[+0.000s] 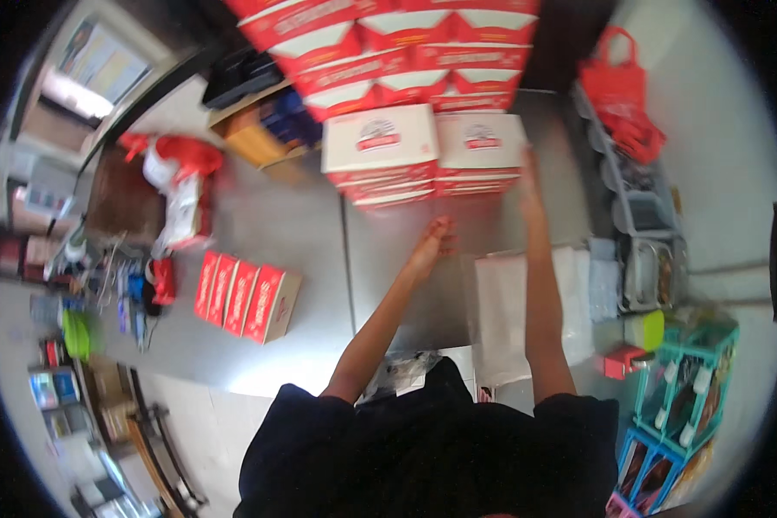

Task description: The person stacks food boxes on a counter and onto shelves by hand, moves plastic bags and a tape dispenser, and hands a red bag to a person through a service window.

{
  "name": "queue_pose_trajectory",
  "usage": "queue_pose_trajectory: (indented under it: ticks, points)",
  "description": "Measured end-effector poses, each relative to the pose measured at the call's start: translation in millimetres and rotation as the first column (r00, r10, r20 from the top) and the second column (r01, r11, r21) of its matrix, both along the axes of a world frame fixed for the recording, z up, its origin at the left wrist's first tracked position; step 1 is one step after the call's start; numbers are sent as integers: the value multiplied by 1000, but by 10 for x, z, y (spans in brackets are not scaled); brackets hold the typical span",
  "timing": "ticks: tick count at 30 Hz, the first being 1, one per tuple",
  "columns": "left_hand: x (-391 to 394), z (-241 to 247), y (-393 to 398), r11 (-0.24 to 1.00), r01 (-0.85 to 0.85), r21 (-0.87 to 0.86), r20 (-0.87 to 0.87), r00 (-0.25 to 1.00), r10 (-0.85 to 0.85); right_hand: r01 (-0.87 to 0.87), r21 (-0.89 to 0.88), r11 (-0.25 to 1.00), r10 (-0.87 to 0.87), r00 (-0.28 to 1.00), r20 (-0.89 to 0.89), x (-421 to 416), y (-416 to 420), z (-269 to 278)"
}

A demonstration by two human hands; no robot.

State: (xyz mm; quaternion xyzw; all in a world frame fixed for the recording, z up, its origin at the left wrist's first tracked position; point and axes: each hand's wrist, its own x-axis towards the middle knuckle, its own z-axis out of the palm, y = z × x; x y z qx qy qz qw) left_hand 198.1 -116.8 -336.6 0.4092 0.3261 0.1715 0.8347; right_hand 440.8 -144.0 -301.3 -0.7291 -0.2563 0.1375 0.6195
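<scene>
Two adjoining stacks of red-and-white cardboard boxes stand on the grey table [401,285] in front of me, the left stack [381,139] a little wider than the right stack [480,139]. My right hand [529,178] is stretched flat along the right side of the right stack and seems to touch it, though blur hides the fingertips. Just in front of the stacks is my left hand [435,241], with loosely bent fingers and nothing in them. Behind these stacks rises a taller pile of similar boxes [414,58].
Several red boxes [246,294] stand in a row at the left. Clear plastic sheets or bags [502,317] lie beneath my right forearm. Along the right wall are grey bins [641,201], a red bag [621,97] and a teal rack [683,382]. An open carton [252,139] sits back left.
</scene>
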Motion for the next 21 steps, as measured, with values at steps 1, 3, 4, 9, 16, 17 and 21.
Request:
queue_pose_trajectory:
  ticks: [1,3,4,9,16,17,21]
  points:
    - [-274,168,-1,992,-52,111,-11,999,53,20,21,1000,-24,971,237,37,-168,-66]
    - [-870,476,78,932,-139,333,-29,987,158,267,73,961,-276,906,320,148,-378,-238]
    - [-1312,441,211,791,-255,556,-62,936,345,283,196,939,-301,951,71,-197,-348,-63]
    - [-2961,689,516,286,387,877,-358,126,925,-205,179,962,265,859,-439,-2087,-261,-313]
    - [-2978,514,59,270,446,853,-420,282,862,-746,-30,666,605,563,-563,-4171,-526,-572]
    - [-2892,527,3,251,198,948,-313,414,855,-719,16,695,617,585,-526,-4234,-598,-610]
    - [-2027,1308,-382,410,-659,631,128,610,782,-299,397,868,482,701,-525,-3872,-879,203]
